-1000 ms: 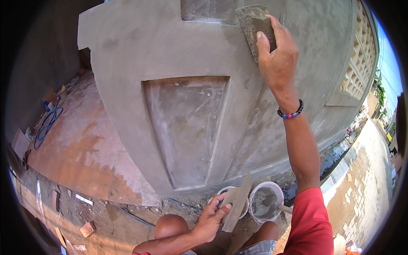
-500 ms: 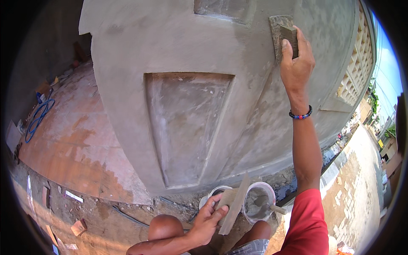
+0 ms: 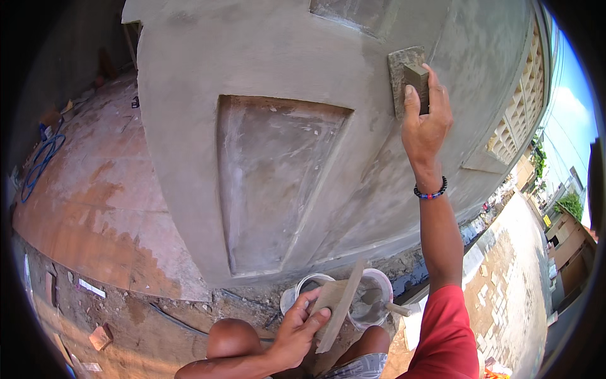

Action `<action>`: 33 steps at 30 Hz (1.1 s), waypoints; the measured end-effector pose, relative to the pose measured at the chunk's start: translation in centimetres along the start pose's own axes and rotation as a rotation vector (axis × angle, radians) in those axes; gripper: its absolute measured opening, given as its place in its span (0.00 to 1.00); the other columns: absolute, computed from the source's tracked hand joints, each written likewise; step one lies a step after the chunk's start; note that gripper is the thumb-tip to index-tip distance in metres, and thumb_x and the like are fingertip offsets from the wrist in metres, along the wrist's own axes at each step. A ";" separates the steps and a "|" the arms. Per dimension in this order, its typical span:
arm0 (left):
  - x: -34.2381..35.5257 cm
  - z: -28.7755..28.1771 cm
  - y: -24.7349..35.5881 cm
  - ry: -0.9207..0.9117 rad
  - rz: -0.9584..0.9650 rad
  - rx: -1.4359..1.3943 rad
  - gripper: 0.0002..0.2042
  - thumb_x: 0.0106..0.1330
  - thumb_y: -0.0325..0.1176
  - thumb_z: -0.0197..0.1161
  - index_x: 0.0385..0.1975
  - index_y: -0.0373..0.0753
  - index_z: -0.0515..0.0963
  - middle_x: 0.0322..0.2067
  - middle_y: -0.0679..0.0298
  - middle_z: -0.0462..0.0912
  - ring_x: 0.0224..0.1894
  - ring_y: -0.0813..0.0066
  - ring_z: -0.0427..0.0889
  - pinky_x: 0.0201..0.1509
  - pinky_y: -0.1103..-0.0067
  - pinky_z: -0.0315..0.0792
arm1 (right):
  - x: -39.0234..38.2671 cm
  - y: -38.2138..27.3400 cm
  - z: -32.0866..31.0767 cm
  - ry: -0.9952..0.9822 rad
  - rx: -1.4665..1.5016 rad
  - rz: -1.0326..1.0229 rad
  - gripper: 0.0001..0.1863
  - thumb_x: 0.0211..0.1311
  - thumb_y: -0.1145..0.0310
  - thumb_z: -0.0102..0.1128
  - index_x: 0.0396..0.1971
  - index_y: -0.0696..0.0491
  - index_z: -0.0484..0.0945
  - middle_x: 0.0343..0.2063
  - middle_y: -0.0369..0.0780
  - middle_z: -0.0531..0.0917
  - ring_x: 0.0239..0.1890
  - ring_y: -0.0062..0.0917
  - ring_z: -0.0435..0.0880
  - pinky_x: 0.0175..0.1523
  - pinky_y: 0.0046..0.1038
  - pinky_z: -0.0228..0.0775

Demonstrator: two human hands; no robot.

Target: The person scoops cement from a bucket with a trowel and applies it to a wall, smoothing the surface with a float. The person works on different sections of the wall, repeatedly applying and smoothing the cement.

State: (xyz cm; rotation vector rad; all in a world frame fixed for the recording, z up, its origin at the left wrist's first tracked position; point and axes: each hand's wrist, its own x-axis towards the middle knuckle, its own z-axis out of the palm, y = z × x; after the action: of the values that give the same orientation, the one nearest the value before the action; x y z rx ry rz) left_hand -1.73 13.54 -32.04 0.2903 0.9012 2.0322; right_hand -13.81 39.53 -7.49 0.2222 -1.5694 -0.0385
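Note:
My right hand [image 3: 427, 126] is raised to the grey plastered wall [image 3: 180, 101], fingers closed round the block grip of a plastering float [image 3: 397, 74]. The float's flat plate lies against the wall, up and right of a recessed panel [image 3: 278, 189]. Low in front of me, my left hand [image 3: 295, 331] grips a second float, a wooden one [image 3: 344, 307], by its block, its long board tilted on edge. Partly behind that board stands a bucket of grey mortar [image 3: 372, 306] with a handle [image 3: 398, 309] sticking out over its rim.
Another pale bucket [image 3: 288, 303] stands left of the mortar bucket. At left is a stained floor slab [image 3: 107, 208] with a coiled blue hose [image 3: 43, 165]. A brick piece [image 3: 100, 337] and a dark pipe [image 3: 180, 320] lie on the dirt. A paved lane [image 3: 514, 278] runs along the right.
My right hand has slid its float down the wall and slightly left. The left hand keeps its grip on the wooden float. The whole view has shifted a little.

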 end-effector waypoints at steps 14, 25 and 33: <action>-0.3 0.3 0.3 0.025 0.012 -0.005 0.22 0.70 0.32 0.55 0.61 0.34 0.61 0.49 0.61 0.74 0.50 0.78 0.72 0.54 0.81 0.68 | -2.2 -0.8 1.0 0.029 0.031 0.050 0.21 0.58 0.71 0.59 0.52 0.58 0.74 0.37 0.47 0.80 0.40 0.39 0.78 0.46 0.33 0.70; 0.2 0.5 -0.6 -0.009 0.007 0.044 0.21 0.70 0.30 0.54 0.61 0.37 0.59 0.55 0.60 0.69 0.54 0.74 0.71 0.56 0.75 0.70 | 2.7 1.5 0.4 0.139 0.034 0.089 0.21 0.58 0.73 0.58 0.53 0.58 0.73 0.35 0.45 0.78 0.37 0.38 0.76 0.45 0.35 0.69; -0.6 0.3 -0.4 0.005 0.002 0.039 0.22 0.70 0.31 0.54 0.62 0.36 0.59 0.54 0.59 0.71 0.53 0.74 0.73 0.55 0.76 0.71 | -7.3 -0.8 -0.1 -0.064 0.060 -0.009 0.23 0.55 0.76 0.61 0.53 0.55 0.74 0.34 0.43 0.77 0.36 0.35 0.76 0.41 0.33 0.69</action>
State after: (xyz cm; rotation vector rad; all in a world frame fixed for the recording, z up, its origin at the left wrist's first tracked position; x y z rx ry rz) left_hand -0.94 13.38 -32.04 0.3074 0.9447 2.0194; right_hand -13.64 40.00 -14.86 0.2776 -1.6346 -0.0054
